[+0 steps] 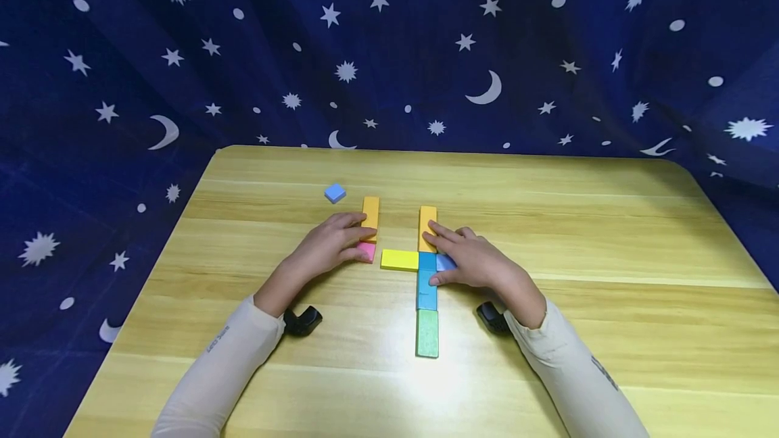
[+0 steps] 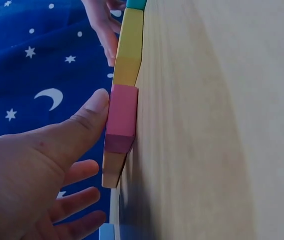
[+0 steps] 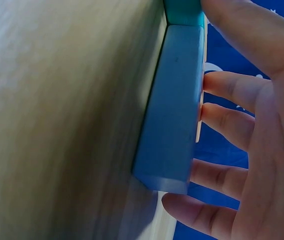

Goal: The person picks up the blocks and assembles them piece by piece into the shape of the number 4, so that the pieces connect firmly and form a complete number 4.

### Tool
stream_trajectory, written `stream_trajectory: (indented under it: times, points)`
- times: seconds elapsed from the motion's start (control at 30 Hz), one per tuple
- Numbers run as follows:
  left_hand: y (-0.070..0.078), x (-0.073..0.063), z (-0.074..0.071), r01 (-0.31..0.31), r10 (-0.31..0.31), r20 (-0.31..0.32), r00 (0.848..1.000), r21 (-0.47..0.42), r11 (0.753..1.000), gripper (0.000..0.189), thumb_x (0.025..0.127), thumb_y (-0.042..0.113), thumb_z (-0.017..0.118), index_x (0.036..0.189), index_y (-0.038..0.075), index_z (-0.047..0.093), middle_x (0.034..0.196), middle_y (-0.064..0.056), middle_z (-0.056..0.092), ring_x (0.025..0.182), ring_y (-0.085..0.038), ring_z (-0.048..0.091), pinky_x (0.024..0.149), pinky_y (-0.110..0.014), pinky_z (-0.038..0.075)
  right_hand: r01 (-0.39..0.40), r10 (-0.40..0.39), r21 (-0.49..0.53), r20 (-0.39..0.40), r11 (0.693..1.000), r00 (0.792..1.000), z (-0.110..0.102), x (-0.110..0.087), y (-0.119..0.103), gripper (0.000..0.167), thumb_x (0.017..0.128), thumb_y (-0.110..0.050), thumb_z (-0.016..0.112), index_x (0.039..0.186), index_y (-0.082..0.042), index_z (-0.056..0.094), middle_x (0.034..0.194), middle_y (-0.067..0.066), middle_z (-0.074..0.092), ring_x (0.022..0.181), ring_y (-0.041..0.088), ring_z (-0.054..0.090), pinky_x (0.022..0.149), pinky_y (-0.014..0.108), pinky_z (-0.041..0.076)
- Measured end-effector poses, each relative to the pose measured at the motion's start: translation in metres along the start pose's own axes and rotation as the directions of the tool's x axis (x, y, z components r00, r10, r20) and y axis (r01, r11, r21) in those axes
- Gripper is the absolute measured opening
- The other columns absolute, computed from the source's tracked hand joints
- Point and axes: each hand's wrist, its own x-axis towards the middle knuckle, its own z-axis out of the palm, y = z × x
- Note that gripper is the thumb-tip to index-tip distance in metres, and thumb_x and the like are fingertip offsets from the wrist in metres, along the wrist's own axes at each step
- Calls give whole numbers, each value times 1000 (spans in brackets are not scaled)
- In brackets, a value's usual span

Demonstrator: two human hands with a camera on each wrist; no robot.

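Observation:
My left hand (image 1: 324, 246) lies over an orange block (image 1: 370, 211) and a small pink block (image 1: 368, 249), which stand end to end. Its fingertips touch the orange one, and the thumb rests at the pink one's edge, as the left wrist view also shows. On the other side, my right hand (image 1: 473, 257) has fingertips on a second orange block (image 1: 428, 213) and its thumb by a teal block (image 1: 427, 297). Partly hidden under that hand is a blue block (image 3: 171, 110). Fingers of both hands look extended and loosely spread.
A yellow block (image 1: 399, 260) juts left from a small dark teal block (image 1: 427, 261) at the crossing. Below the teal pieces lies a green block (image 1: 427, 334). A blue square block (image 1: 335, 192) sits apart, farther back. A dark starry curtain (image 1: 402, 53) hangs behind the wooden table (image 1: 578, 222).

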Motion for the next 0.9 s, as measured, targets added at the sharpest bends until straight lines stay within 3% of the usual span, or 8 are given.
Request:
stream_trajectory:
  times: [0.2,0.47,0.9]
  points:
    - [-1,0,0,2,-2,3,1000,24,1000,51,81,43,61,124,16,59,133,-13,49,124,-32,44,100,-46,39,-1,1,2,1,1000,1000,1,1,0,84,77,-51,64,144,-16,28,153,5,16,125,39,34,100,54,32]
    - [0,-1,-3,-9,7,58,998,27,1000,47,85,44,57,122,15,60,137,-12,46,127,-32,40,103,-45,35,6,-6,9,-5,1000,1000,1,1,1,85,76,-51,64,145,-16,28,153,5,16,125,38,34,100,53,32]
    - [-2,-1,-6,-8,11,96,995,-38,999,50,83,42,61,124,14,59,140,-11,42,131,-33,36,103,-47,35,14,-14,17,-11,1000,1000,0,0,1,84,76,-49,65,144,-15,29,153,6,17,123,37,36,98,54,34]
